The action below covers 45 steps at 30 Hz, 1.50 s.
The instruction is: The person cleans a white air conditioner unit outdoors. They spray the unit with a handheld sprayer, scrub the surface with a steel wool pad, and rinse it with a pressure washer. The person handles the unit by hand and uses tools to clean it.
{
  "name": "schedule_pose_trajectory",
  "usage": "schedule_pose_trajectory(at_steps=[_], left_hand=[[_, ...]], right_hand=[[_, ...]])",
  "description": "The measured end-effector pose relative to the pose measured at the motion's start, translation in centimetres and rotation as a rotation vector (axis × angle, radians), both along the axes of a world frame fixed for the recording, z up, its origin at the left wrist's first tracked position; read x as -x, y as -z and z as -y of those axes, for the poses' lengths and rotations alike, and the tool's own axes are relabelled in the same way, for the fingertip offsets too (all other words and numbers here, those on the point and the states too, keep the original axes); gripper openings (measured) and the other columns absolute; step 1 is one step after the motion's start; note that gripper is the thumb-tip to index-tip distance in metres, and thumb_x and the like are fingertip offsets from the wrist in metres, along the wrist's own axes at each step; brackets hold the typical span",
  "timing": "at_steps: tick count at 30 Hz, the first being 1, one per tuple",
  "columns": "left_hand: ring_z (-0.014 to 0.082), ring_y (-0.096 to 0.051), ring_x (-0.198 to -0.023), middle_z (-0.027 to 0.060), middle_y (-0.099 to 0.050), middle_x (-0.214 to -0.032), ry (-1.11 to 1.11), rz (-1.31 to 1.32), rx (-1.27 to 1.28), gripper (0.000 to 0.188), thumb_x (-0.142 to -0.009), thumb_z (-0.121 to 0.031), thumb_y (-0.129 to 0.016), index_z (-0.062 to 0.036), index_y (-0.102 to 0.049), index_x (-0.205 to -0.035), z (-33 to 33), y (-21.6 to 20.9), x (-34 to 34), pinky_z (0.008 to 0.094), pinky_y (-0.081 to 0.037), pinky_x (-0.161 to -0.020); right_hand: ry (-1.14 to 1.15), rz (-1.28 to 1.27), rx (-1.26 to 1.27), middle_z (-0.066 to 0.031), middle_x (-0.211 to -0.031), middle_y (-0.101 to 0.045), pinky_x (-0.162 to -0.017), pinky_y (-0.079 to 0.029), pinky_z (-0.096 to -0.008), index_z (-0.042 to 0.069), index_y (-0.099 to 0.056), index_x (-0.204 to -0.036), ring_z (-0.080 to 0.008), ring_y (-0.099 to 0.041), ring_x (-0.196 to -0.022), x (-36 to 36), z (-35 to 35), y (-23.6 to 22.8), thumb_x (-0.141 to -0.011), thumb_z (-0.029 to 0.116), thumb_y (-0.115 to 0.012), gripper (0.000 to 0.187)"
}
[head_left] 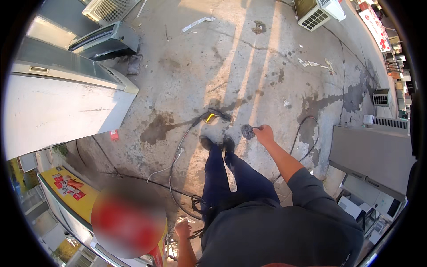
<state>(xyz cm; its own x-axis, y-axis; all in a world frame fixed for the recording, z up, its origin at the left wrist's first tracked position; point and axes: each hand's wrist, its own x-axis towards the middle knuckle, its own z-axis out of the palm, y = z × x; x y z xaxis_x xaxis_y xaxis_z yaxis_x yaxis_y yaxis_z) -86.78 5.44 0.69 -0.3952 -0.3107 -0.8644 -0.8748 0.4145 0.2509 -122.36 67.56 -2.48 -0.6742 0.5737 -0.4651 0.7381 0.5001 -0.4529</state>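
Observation:
A round, dark grey wire scourer (247, 131) is pinched in the fingers of my right hand (264, 135), held out in front of my body above the concrete. My left hand (183, 229) hangs low at my left side, its fingers curled; anything inside them is hidden. Loose black cords (197, 231) dangle close beside it. Just beyond my shoes lies a black spray gun (217, 114) with a yellow trigger (210, 118). Its dark hose (171, 167) curves back along my left.
A large white cabinet (66, 111) lies at the left, with an air conditioner unit (109, 40) behind it. A yellow-topped chest (66, 182) stands near left. At the right is a grey cabinet (369, 155). Another hose loop (318, 133) and wet patches (158, 128) mark the floor.

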Motion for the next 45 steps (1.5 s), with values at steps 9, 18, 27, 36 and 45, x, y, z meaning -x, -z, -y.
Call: schedule_pose_trajectory(at_steps=[9, 18, 27, 36, 45], left_hand=[[0.0161, -0.065, -0.071, 0.0094, -0.069, -0.077, -0.125, -0.270, 0.028, 0.021, -0.091, -0.010, -0.059, 0.0057, -0.070, -0.099, -11.4, 3.4, 25.5, 0.0307, -0.053, -0.068], [0.0412, -0.055, -0.108, 0.0209, -0.060, -0.119, 0.358, -0.348, 0.298, 0.047, -0.085, -0.013, -0.065, -0.0009, -0.057, -0.130, -22.7, 13.7, 30.5, 0.0512, -0.043, -0.096], [0.0378, -0.059, -0.099, 0.0166, -0.067, -0.104, 0.278, -0.263, 0.361, 0.031, -0.083, -0.005, -0.061, 0.0005, -0.065, -0.114, -18.1, 15.0, 29.7, 0.0465, -0.047, -0.091], [0.0346, -0.060, -0.105, 0.0096, -0.068, -0.106, 0.210, -0.294, 0.365, 0.026, -0.083, -0.012, -0.067, -0.0072, -0.069, -0.109, -18.0, 14.5, 28.9, 0.0458, -0.047, -0.092], [0.0382, -0.064, -0.108, 0.0167, -0.071, -0.109, -0.151, -0.399, 0.118, 0.025, -0.088, -0.015, -0.065, -0.0054, -0.071, -0.109, -19.2, 13.9, 15.1, 0.0460, -0.051, -0.096]], right_hand=[[-0.191, 0.179, -0.035, -0.0185, -0.091, -0.074, -0.084, -0.055, -0.0458, 0.005, -0.071, -0.094, -0.0376, -0.071, -0.093, 15.5, 2.0, 12.8, -0.082, 0.036, -0.074, 0.033], [0.408, 0.310, 0.510, -0.0146, -0.108, -0.065, -0.082, -0.056, -0.0503, 0.004, -0.055, -0.134, -0.0302, -0.066, -0.092, 18.9, 6.8, 40.8, -0.091, 0.049, -0.073, 0.065], [0.964, 0.569, 0.484, -0.0215, -0.155, -0.039, -0.093, -0.060, -0.0572, 0.006, -0.048, -0.147, -0.0424, -0.055, -0.125, 22.1, 24.9, 53.5, -0.095, 0.045, -0.071, 0.068], [1.045, 0.188, 0.506, -0.0209, -0.130, -0.058, -0.091, -0.056, -0.0588, -0.004, -0.052, -0.133, -0.0424, -0.060, -0.112, 20.3, 22.8, 45.5, -0.094, 0.034, -0.068, 0.056], [1.128, -0.262, 0.332, -0.0108, -0.132, -0.059, -0.087, -0.055, -0.0594, 0.003, -0.059, -0.122, -0.0343, -0.062, -0.111, 14.3, 18.8, 14.5, -0.095, 0.042, -0.056, 0.048]])
